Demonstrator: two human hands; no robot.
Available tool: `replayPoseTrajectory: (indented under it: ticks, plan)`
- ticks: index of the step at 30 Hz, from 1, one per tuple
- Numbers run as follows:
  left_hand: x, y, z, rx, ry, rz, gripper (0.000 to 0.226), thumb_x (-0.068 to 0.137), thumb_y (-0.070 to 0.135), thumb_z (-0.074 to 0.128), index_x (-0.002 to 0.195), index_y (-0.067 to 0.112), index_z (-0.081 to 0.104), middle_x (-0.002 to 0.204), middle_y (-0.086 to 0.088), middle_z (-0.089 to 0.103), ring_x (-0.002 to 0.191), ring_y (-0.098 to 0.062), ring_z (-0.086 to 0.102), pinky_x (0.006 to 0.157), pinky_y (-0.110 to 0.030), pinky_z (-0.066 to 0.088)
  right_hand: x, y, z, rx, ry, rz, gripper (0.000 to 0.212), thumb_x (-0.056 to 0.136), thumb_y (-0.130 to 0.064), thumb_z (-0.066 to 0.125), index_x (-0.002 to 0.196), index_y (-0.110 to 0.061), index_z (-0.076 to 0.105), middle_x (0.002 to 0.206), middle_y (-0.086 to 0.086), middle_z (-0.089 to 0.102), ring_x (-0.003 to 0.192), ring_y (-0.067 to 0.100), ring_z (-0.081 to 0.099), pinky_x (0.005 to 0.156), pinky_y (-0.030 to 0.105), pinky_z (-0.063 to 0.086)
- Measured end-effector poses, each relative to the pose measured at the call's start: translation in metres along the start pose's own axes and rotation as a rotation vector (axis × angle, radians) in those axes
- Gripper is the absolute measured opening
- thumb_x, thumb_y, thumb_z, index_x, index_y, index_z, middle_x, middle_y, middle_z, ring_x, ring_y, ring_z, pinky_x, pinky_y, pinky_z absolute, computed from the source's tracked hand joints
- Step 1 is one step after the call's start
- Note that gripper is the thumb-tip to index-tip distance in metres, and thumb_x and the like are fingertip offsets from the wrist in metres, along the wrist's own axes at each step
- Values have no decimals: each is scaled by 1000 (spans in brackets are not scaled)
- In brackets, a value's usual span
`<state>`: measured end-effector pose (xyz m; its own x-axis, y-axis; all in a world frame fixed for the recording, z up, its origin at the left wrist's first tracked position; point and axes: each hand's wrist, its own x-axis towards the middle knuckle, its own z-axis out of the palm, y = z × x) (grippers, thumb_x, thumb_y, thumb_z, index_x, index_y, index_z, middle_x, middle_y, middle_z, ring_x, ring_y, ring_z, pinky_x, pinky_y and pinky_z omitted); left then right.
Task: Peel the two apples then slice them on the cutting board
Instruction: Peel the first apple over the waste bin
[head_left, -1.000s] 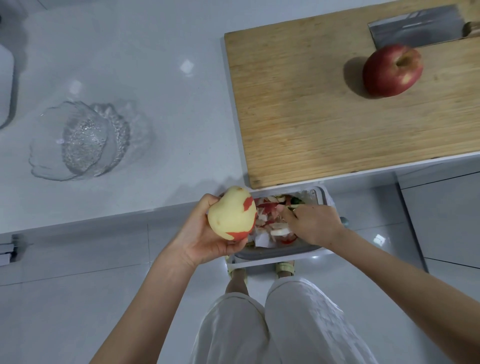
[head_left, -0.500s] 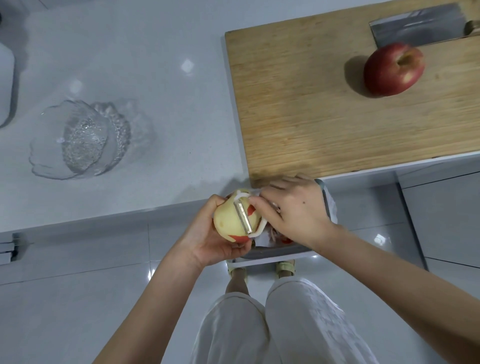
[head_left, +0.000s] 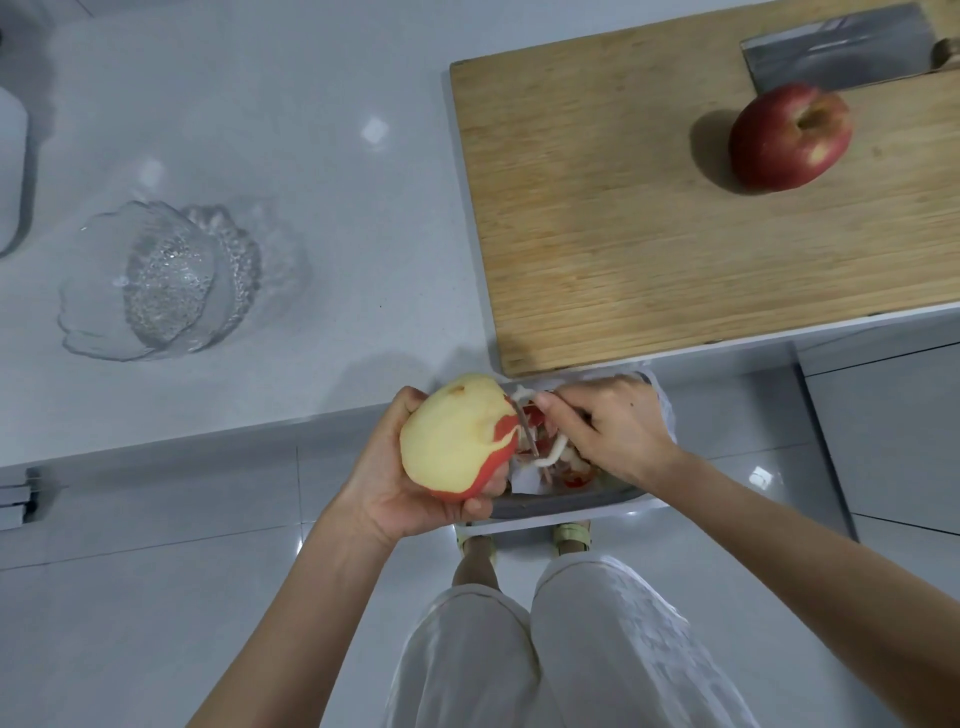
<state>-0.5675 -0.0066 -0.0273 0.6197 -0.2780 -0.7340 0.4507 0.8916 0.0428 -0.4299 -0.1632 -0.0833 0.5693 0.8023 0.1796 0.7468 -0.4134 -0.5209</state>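
A mostly peeled apple (head_left: 457, 436) is seen pale yellow over most of its surface, with a band of red skin left along its right and lower side and a small dimple near the top. The second apple (head_left: 789, 137) is shown whole and red, lying on the far right part of the wooden cutting board (head_left: 623, 234), just in front of the blade of a cleaver (head_left: 836, 47). The board is set at the front edge of the desk (head_left: 311, 130), its near-left corner close to the hands; most of its surface is bare, and a wide stretch of pale desk is left between it and a glass bowl (head_left: 166, 280) on the left. The peeled apple is held off the desk, in front of its edge and beside a bin (head_left: 571, 501) of peel scraps. It is cupped from the left and below by the left hand (head_left: 410, 483), fingers curled round it. A peeler (head_left: 535, 431) is pinched by the right hand (head_left: 613, 431), and its blade appears to be laid against the red band, though the contact is hard to make out
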Motion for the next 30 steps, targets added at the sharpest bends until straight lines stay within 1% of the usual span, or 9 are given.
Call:
replayPoseTrajectory:
  ticks: [2, 5, 7, 9, 11, 15, 19, 26, 30]
  plan:
    - [-3, 4, 3, -39, -36, 4, 58, 45, 30, 78, 92, -2, 66, 75, -20, 58, 57, -27, 54, 45, -28, 48, -11, 9, 8, -41, -51, 59, 53, 93, -48, 39, 49, -22, 53, 40, -8, 46, 37, 9, 45, 41, 18, 27]
    - [0, 6, 5, -81, 88, 21, 60, 56, 37, 63, 102, -1, 59, 79, -20, 60, 59, -27, 58, 47, -28, 51, -18, 4, 14, -113, -201, 146, 56, 94, -54, 32, 55, -23, 57, 43, -9, 46, 45, 10, 50, 42, 20, 31]
    - [2, 4, 3, -114, 153, 31, 52, 64, 37, 56, 100, -1, 62, 85, -21, 63, 64, -30, 61, 55, -30, 54, -17, 1, 9, -130, -349, 248, 53, 96, -53, 31, 55, -24, 49, 47, -10, 43, 53, 10, 49, 48, 21, 34]
    - [4, 2, -1, -132, 218, 46, 43, 67, 34, 57, 90, -1, 67, 87, -21, 65, 66, -31, 64, 62, -32, 54, -15, -5, 1, -63, -376, 360, 54, 97, -51, 34, 50, -25, 39, 45, -9, 41, 52, 10, 48, 53, 25, 39]
    - [7, -1, -3, -131, 275, 53, 42, 68, 34, 59, 92, 0, 66, 87, -19, 66, 66, -31, 65, 64, -32, 54, -13, -16, -6, 5, -219, 333, 55, 96, -52, 36, 49, -24, 39, 42, -9, 39, 46, 10, 45, 50, 27, 40]
    - [15, -7, -6, -169, 325, 77, 40, 73, 32, 63, 101, 4, 65, 94, -15, 66, 79, -26, 65, 65, -33, 57, -7, -36, -10, -59, 158, 10, 46, 94, -41, 44, 54, -21, 54, 46, -9, 44, 44, 15, 47, 50, 24, 32]
    - [16, -11, 0, -162, 329, 86, 31, 79, 31, 64, 96, 5, 67, 90, -14, 67, 76, -26, 67, 74, -33, 55, -1, -44, 1, -193, 215, -52, 45, 95, -41, 47, 60, -18, 64, 52, -3, 56, 50, 20, 54, 55, 28, 32]
    - [17, -10, -1, -163, 365, 76, 41, 80, 38, 58, 102, 4, 63, 98, -15, 63, 80, -21, 59, 57, -31, 56, -1, -31, -1, -155, 265, -66, 48, 96, -41, 45, 56, -18, 60, 49, -4, 54, 47, 19, 53, 56, 24, 26]
    - [18, -11, 2, -142, 336, 45, 42, 82, 41, 53, 94, 3, 65, 88, -14, 65, 74, -19, 58, 51, -28, 53, -2, -28, 0, -84, 248, -78, 53, 99, -42, 38, 56, -17, 59, 49, -4, 53, 47, 17, 52, 57, 23, 23]
